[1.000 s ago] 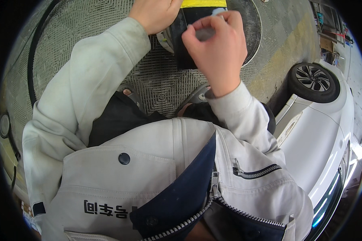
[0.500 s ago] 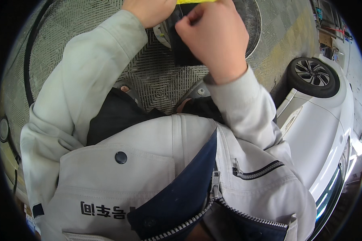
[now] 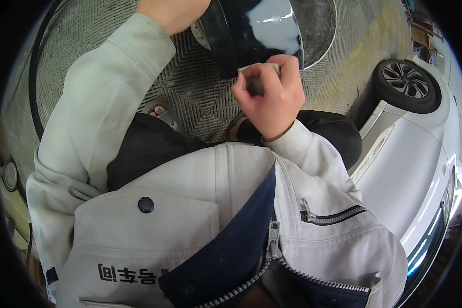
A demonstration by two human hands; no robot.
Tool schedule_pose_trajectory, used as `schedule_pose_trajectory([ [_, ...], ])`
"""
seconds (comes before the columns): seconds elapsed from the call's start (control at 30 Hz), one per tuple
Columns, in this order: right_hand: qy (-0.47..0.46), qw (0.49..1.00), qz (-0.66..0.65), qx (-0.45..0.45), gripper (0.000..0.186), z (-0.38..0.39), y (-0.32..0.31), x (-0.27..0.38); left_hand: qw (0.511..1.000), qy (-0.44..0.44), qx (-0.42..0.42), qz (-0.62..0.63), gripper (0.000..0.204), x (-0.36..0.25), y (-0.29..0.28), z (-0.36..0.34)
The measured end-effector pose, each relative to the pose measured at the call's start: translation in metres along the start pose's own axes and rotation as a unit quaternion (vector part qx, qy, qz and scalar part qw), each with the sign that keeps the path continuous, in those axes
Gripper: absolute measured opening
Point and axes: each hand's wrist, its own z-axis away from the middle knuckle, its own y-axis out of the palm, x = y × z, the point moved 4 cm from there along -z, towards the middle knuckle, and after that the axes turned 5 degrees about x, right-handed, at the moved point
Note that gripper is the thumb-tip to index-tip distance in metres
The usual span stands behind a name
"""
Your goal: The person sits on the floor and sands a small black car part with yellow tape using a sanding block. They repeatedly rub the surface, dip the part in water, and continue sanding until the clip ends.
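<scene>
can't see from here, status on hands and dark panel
Right hand pinching pale piece at near edge of dark panel. Left hand alongside, fingertips out of frame. Panel glossy, pale patch. Right hand hides some edge.

Bright glare on car (image 3: pixel 418 164), edges perhaps soft

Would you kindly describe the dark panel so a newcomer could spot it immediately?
Look beyond the pale jacket to the picture's top edge. The dark panel is there, the right hand at its lower edge. Unlike the dull ribbed floor around it, it is glossy with a pale patch.
</scene>
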Motion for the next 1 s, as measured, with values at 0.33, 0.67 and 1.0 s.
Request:
schedule_pose_trajectory([
  [0.33, -0.032, 0.999, -0.029, -0.009, 0.019, -0.013, -0.002, -0.01, 0.999, -0.029, 0.004, 0.021, 0.067, -0.022, -0.003, 0.002],
  [0.67, -0.086, 0.994, -0.008, -0.071, 0.021, -0.043, -0.014, -0.011, 0.998, -0.052, 0.033, 0.025, 0.054, -0.029, -0.012, 0.0],
  [1.0, -0.083, 0.996, -0.02, -0.011, 0.017, -0.068, -0.011, -0.001, 0.997, -0.055, 0.027, 0.046, 0.048, -0.02, -0.003, -0.003],
])
